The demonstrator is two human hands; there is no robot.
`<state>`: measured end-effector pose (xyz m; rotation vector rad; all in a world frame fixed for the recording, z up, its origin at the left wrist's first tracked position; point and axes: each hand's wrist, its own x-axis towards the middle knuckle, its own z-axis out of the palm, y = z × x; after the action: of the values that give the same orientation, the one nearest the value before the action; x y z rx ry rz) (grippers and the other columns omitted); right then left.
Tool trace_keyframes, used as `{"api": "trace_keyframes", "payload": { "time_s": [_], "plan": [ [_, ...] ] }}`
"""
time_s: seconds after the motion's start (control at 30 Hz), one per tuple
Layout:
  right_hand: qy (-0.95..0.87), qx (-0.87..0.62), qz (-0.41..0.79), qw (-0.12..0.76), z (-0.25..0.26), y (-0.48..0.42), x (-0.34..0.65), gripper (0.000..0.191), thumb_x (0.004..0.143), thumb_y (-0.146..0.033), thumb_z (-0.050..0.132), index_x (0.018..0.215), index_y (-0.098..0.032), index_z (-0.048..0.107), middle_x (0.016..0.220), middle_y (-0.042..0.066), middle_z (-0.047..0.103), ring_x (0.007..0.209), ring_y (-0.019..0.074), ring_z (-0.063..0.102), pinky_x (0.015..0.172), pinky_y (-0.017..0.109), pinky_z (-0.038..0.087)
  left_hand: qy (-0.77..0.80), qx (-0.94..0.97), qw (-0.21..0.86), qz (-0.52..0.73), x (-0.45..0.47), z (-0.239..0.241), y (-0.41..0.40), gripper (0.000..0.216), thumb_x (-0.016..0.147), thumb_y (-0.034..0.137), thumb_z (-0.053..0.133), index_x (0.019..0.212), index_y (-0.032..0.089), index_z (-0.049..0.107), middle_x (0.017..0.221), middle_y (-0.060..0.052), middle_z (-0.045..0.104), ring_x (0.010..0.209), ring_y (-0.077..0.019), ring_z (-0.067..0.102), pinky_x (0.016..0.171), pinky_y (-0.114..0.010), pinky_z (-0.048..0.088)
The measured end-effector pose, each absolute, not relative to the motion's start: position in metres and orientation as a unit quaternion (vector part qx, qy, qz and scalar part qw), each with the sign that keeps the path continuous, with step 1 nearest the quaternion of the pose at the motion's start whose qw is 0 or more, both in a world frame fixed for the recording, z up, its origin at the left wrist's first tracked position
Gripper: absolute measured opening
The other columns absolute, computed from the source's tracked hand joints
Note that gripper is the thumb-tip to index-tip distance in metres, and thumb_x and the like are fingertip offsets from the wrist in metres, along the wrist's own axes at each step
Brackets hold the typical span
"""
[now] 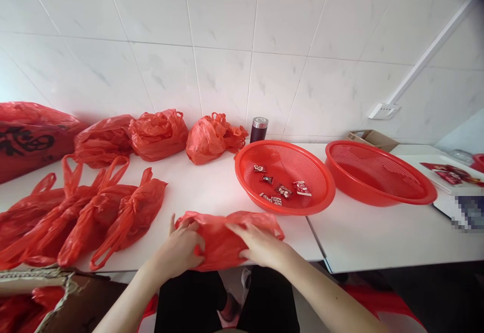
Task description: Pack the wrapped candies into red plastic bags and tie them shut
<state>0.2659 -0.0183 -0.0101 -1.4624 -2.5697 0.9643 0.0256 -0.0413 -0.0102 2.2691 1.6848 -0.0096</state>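
Note:
A red plastic bag (221, 242) lies at the table's front edge, right before me. My left hand (180, 247) grips its left side, thumb and fingers curled on the film. On the other side my right hand (260, 245) holds the bag between thumb and fingers. Whether anything is inside the bag, I cannot tell. Just behind it stands a red mesh basket (283, 146) with several small wrapped snacks (283, 191) scattered on its bottom. To the left, several tied red bags (139, 212) lie side by side with their handles up.
Bunched red bags (206, 139) and a dark tumbler (259, 129) stand along the wall. A second red basket (378, 177) is at the right, near an open carton (372, 139). Below the table's left edge sits a cardboard box (81, 297) holding red bags.

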Motion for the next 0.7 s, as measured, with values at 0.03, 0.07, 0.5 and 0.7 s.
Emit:
{"api": "trace_keyframes", "payload": {
  "time_s": [0.03,0.07,0.5,0.7],
  "plan": [
    [-0.813,-0.496,0.305,0.005,-0.01,-0.015,0.266,0.077,0.072,-0.03,0.071,0.142,-0.032,0.041,0.135,0.009,0.055,0.113,0.0278,0.06,0.086,0.035,0.046,0.596,0.786,0.166,-0.015,0.024,-0.012,-0.042,0.015,0.061,0.018,0.061,0.068,0.025,0.073,0.113,-0.011,0.066,0.129,-0.0369,0.045,0.107,-0.068,-0.003],
    [-0.797,-0.522,0.304,-0.005,-0.01,-0.011,0.267,0.085,0.066,-0.032,0.076,0.143,-0.03,0.039,0.136,0.01,0.055,0.115,0.0293,0.058,0.088,0.037,0.047,0.601,0.779,0.176,-0.023,0.022,-0.013,-0.042,0.016,0.059,0.017,0.061,0.068,0.025,0.072,0.117,-0.011,0.065,0.13,-0.0365,0.044,0.107,-0.068,-0.002],
    [-0.798,-0.461,0.388,-0.006,0.043,-0.019,0.273,0.072,0.075,-0.06,0.065,0.135,-0.023,0.054,0.142,0.012,0.049,0.133,0.0332,0.042,0.106,0.047,0.036,0.622,0.726,-0.097,0.275,0.004,-0.036,-0.072,0.019,0.081,0.037,0.063,0.093,0.035,0.077,0.147,-0.007,0.039,0.128,-0.0398,0.041,0.101,-0.064,0.032],
    [-0.776,-0.283,0.551,0.12,0.103,0.04,0.302,0.057,0.089,-0.043,0.059,0.141,-0.024,0.044,0.134,0.009,0.057,0.119,0.0186,0.057,0.097,0.032,0.048,0.674,0.671,0.087,0.297,-0.008,-0.076,-0.098,0.038,0.085,0.043,0.053,0.121,0.036,0.065,0.154,-0.001,0.033,0.122,-0.0307,0.055,0.091,-0.04,0.053]
  ]
}}
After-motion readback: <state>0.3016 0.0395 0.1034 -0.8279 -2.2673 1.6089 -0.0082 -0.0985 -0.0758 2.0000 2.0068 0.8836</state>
